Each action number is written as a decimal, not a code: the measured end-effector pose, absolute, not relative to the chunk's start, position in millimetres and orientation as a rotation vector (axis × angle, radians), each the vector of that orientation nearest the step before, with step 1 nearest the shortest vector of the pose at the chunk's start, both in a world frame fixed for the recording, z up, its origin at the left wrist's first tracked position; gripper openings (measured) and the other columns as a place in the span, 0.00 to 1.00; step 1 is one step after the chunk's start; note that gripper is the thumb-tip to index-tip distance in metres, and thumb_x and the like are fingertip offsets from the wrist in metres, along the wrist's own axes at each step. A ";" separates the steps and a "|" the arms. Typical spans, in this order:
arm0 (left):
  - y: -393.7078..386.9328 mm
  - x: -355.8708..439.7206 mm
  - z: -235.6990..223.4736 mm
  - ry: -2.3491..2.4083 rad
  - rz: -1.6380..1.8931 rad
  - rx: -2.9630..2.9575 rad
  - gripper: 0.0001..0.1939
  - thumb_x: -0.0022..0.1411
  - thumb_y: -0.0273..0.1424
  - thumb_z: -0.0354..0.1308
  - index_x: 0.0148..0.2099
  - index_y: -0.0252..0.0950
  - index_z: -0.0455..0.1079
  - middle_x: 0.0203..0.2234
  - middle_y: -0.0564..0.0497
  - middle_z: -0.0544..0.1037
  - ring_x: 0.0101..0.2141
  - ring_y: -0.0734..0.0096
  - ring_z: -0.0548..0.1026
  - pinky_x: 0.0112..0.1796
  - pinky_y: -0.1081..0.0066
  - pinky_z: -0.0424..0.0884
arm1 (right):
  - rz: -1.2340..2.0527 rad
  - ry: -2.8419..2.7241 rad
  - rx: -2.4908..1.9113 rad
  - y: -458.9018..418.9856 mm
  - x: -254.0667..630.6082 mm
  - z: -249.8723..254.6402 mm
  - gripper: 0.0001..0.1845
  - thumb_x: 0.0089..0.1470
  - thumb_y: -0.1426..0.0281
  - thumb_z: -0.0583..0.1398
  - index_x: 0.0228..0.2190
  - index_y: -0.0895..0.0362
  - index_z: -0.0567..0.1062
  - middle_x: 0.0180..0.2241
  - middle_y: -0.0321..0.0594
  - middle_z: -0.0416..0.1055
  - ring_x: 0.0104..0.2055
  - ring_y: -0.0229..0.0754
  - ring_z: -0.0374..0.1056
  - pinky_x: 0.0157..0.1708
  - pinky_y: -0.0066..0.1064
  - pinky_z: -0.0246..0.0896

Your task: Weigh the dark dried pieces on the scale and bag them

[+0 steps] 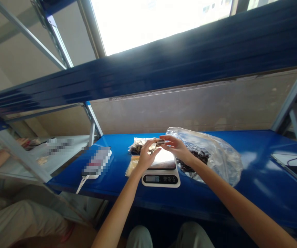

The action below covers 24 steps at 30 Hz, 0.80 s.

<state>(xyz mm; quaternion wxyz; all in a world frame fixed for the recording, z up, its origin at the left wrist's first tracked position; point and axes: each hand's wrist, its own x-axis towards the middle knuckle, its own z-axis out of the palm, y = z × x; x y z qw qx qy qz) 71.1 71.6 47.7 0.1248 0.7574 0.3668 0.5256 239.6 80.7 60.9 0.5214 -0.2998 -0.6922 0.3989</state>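
I've got the left hand (148, 155) and right hand (175, 146) pinched closed on a small dark metal-capped cylinder (160, 142), held level above the white plastic digital scale (161, 179).

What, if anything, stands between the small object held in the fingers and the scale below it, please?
Nothing visible: the small object held by the left hand and right hand is above the digital scale, its platform partly hidden.

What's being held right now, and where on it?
A small dark cylindrical item, pinched at its ends by the left hand and right hand fingertips; exact kind unclear.
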 end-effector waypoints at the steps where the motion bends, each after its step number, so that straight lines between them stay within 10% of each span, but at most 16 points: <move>1: 71.5 71.2 48.0 1.059 1.536 2.208 0.13 0.58 0.35 0.57 0.47 0.39 0.67 0.42 0.47 0.74 0.45 0.64 0.72 0.45 0.63 0.68 | 0.956 -1.660 -0.719 81.3 239.9 60.4 0.20 0.47 0.61 0.62 0.43 0.52 0.73 0.44 0.42 0.71 0.42 0.44 0.70 0.41 0.38 0.67; 24: 68.5 71.1 50.0 1.087 1.572 2.110 0.10 0.58 0.35 0.56 0.42 0.39 0.64 0.39 0.48 0.72 0.44 0.67 0.70 0.47 0.65 0.64 | 0.967 -1.610 -0.756 80.4 242.6 62.4 0.22 0.46 0.59 0.63 0.44 0.51 0.74 0.43 0.42 0.74 0.43 0.46 0.70 0.41 0.38 0.67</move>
